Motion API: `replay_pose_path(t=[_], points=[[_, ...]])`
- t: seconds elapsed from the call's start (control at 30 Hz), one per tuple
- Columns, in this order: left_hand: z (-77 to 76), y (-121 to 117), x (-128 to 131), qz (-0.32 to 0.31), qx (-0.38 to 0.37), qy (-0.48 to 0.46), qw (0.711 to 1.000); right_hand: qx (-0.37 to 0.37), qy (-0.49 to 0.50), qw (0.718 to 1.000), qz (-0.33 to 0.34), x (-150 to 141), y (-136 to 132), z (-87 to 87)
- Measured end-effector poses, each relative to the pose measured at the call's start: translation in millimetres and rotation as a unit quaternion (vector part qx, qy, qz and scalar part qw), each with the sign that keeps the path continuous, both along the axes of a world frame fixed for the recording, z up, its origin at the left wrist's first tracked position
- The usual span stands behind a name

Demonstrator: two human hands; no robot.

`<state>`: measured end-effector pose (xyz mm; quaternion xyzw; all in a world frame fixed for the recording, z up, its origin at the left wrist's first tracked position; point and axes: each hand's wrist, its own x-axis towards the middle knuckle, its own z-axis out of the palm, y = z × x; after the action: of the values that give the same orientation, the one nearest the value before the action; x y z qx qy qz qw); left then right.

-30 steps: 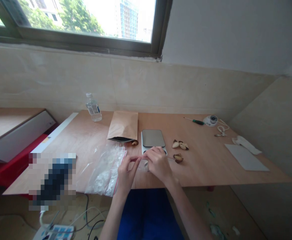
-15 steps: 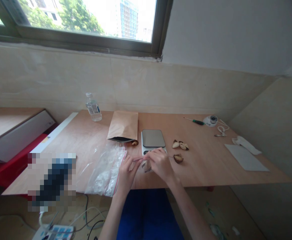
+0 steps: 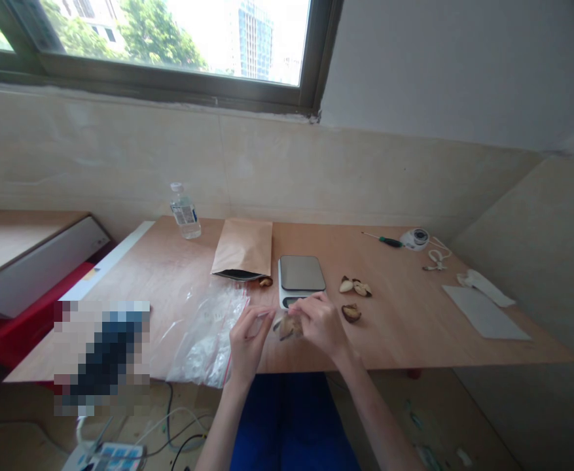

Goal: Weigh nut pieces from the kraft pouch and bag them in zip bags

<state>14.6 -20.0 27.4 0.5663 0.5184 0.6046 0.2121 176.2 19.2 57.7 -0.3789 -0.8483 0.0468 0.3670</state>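
Note:
Between my hands hangs a small clear zip bag [image 3: 287, 326] with brown and pale dried mushroom pieces in it, in front of the kitchen scale [image 3: 302, 273]. My left hand [image 3: 248, 337] pinches the bag's left end. My right hand [image 3: 322, 324] has its fingers closed on the bag's right end and covers part of the scale's front. Several dried mushrooms [image 3: 362, 288] lie right of the scale, with a separate mushroom [image 3: 351, 313] nearer me. Another mushroom piece [image 3: 266, 282] rests by the mouth of a brown paper pouch [image 3: 244, 247].
Larger clear plastic bags [image 3: 208, 340] with red zip lines lie left of my hands. A water bottle [image 3: 186, 212] stands at the back left. Toward the right are a screwdriver [image 3: 389, 241], a white camera [image 3: 415, 239] with cable, and a white sheet [image 3: 485, 314]. A blurred-out item [image 3: 107, 350] sits front left.
My hands have moved apart along the top of the small bag. More of the mushroom pieces in it now shows. The things on the table lie as before.

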Motion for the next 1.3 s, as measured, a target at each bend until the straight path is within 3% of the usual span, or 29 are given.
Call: replay_pose_path(t=[0.23,0.4,0.57,0.77,1.03,1.3], points=[[-1.8,0,5,-0.035,-0.015,-0.027,0.999,-0.045,0.016,0.999,0.026,-3,-6,17.1],[-1.7,-1,5,-0.047,-0.013,-0.026,0.998,-0.018,0.015,0.999,0.031,-9,-5,9.2],[3.5,-3,7,-0.033,-0.01,-0.014,0.999,0.041,-0.009,0.999,-0.016,-20,-12,4.3],[-0.8,-3,3,0.011,-0.008,-0.027,1.0,-0.018,-0.009,1.0,0.002,-10,-7,-1.6],[-4.6,-2,-1,-0.036,-0.041,-0.057,0.997,0.013,-0.012,1.0,-0.009,-8,-6,-3.0],[-4.7,-3,-2,-0.016,-0.068,-0.09,0.993,-0.029,-0.04,0.999,0.01,0,-8,-4.2]])
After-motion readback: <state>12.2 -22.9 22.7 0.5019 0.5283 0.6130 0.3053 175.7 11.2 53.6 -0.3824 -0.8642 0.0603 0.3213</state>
